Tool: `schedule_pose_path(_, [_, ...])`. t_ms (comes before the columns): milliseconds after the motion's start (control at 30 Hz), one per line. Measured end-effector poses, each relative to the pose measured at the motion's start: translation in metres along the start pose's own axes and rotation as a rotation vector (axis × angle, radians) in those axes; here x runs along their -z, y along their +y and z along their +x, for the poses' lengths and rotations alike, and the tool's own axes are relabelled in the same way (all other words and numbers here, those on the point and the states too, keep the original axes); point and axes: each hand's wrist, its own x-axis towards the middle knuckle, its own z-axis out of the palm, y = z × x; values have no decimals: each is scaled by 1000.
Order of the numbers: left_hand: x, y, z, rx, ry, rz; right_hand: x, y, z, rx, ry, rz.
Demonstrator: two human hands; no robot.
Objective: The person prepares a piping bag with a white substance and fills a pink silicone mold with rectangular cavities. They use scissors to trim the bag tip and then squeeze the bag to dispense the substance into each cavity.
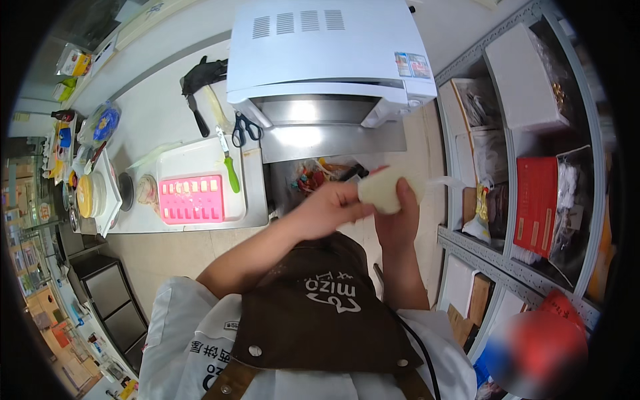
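Note:
Between my two hands is a soft, pale cream-coloured bundle [384, 189], apparently a filled piping bag; a translucent tail trails from its right side. My left hand [332, 207] grips its left end with bent fingers. My right hand [401, 215] wraps it from below, thumb pressed against its front. A small red patch shows at its upper edge, too unclear to name. To the left, a pink mould [191, 199] lies in a white tray [235, 207]; pale filling sits in its upper row of cavities and one lower cavity. A green-handled knife [231, 172] rests across the tray's right side.
Ahead stands a white oven [325, 50], above an open space with assorted items [320, 175]. Scissors [245, 131], a black-handled tool [197, 116] and a black glove-like item [204, 77] lie on the counter [150, 105]. A metal shelving rack [505, 185] holding boxes rises at right.

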Motion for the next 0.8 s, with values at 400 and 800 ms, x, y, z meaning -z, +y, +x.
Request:
schedule_pose_path(400, [-3, 9, -36, -221, 303, -408, -45, 25, 32, 373, -277, -426])
schedule_pose_path(800, [49, 1, -185, -527, 466, -888, -157, 118, -33, 756, -1017, -784])
